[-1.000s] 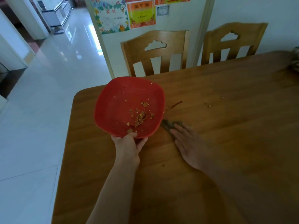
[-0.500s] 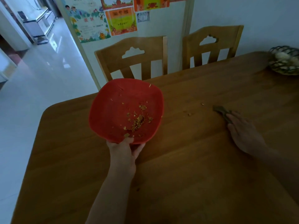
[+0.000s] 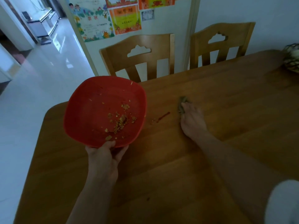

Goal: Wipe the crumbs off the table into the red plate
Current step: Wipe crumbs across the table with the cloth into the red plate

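Left hand (image 3: 103, 156) pinching the near rim of the red plate (image 3: 90, 113), plate tilted above the table (image 3: 210, 159) corner with crumbs (image 3: 120, 121) inside, right hand (image 3: 191, 120) stretched forward, fingers pressing a cloth (image 3: 182, 103) flat, few crumbs beside the plate

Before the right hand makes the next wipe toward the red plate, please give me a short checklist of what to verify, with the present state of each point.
1. Left hand grips the red plate at its near rim: ok.
2. Plate edge held at or below the table edge to catch crumbs: cannot tell.
3. Cloth under the fingers of the right hand, pressed on the table: ok.
4. Loose crumbs and red scrap lie between cloth and plate: ok.
5. Crumbs already in the plate stay away from its rim: ok.
6. All crumbs off the table: not ok.
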Available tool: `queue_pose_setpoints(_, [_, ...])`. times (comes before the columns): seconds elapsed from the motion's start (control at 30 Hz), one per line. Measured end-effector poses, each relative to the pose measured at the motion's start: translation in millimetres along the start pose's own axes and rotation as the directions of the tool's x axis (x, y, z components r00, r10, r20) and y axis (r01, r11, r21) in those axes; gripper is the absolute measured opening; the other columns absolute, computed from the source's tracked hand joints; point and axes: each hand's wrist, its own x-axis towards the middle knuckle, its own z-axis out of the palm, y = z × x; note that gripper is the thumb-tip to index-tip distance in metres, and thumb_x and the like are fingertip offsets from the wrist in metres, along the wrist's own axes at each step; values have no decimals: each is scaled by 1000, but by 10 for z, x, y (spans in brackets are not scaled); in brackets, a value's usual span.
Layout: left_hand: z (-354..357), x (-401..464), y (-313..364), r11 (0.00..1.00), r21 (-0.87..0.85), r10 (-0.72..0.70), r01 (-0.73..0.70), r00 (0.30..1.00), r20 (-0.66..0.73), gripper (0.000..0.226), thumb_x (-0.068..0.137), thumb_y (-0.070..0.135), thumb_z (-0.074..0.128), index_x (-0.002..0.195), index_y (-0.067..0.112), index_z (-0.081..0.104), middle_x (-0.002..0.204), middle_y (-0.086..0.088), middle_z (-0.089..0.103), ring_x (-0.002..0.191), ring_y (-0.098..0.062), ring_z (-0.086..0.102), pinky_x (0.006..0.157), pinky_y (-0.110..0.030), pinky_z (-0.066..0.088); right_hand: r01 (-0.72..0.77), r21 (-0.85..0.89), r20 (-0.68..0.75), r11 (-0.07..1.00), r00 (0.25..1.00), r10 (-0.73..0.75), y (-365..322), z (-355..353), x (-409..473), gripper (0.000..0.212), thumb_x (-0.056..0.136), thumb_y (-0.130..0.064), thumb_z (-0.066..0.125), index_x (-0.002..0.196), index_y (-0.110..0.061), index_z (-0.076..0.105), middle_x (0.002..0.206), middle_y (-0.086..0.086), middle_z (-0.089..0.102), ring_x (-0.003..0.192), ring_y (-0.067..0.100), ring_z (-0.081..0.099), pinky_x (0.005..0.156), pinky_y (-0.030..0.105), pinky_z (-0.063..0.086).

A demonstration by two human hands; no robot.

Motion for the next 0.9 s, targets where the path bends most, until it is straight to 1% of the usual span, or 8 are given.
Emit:
queue_pose_setpoints(0.17, [-139,-59,123,1000,-6,15,-15,1000,-23,72,94,-14,44,149,31,35,135,-3,48,122,-29,55,78,-44,59,73,457,-11,886,997,-77,-1118,324,-230,53,83,-14,26,127,-9,54,119,10,62,109,30,53,97,40,39])
queue_pose_setpoints(0.33, [-243,-61,270,999,-2,38,-38,999,-27,68,93,-14,44,148,26,36,133,-4,52,119,-26,57,75,-43,59,-241,874,160,423,962,220,-1389,-65,-176,39,97,-18,33,132,-30,47,128,-1,49,110,16,53,90,35,52])
queue_pose_setpoints(0.37, [-256,-57,291,999,0,43,-43,999,-26,69,93,-14,44,148,26,36,136,-5,51,119,-26,57,76,-44,59,-244,868,135,433,954,268,-1254,-165,-133,39,99,-17,33,133,-31,46,129,-4,46,114,14,50,93,32,49])
queue_pose_setpoints(0.43, [-275,-41,316,999,0,48,-48,999,-15,69,93,-15,44,148,26,36,140,-6,50,121,-27,56,78,-45,59,-196,761,-4,619,952,307,-799,-315,-66,41,97,-11,36,133,-28,47,127,-6,47,117,17,49,99,38,45])
queue_pose_setpoints(0.53, [-326,7,315,999,-2,51,-51,999,-13,70,93,-15,45,148,27,36,142,-7,49,122,-28,56,78,-45,60,-158,191,49,969,987,151,38,-314,-19,45,95,-10,38,138,-18,43,140,9,45,127,32,40,108,47,32])
queue_pose_setpoints(0.6, [-370,63,300,999,-8,39,-39,999,-16,71,93,-14,46,149,28,35,143,-7,48,121,-28,56,76,-44,60,-147,-62,137,987,978,155,428,-287,29,43,98,-17,34,141,-15,41,150,7,35,139,29,26,113,46,19])
queue_pose_setpoints(0.8, [-426,255,272,996,-80,-45,42,998,-37,68,94,-9,51,150,26,35,144,-7,45,119,-29,56,76,-46,60,-222,-128,74,967,970,233,260,-87,528,49,89,-21,30,131,-4,47,143,18,43,135,36,34,110,50,26])
queue_pose_setpoints(0.9, [-398,351,317,994,-91,-63,60,997,-33,71,94,-8,52,152,28,34,144,-6,44,120,-30,55,72,-45,62,-76,-108,108,991,990,87,-224,105,676,57,82,-28,20,125,-5,51,139,17,48,133,35,36,108,51,28])
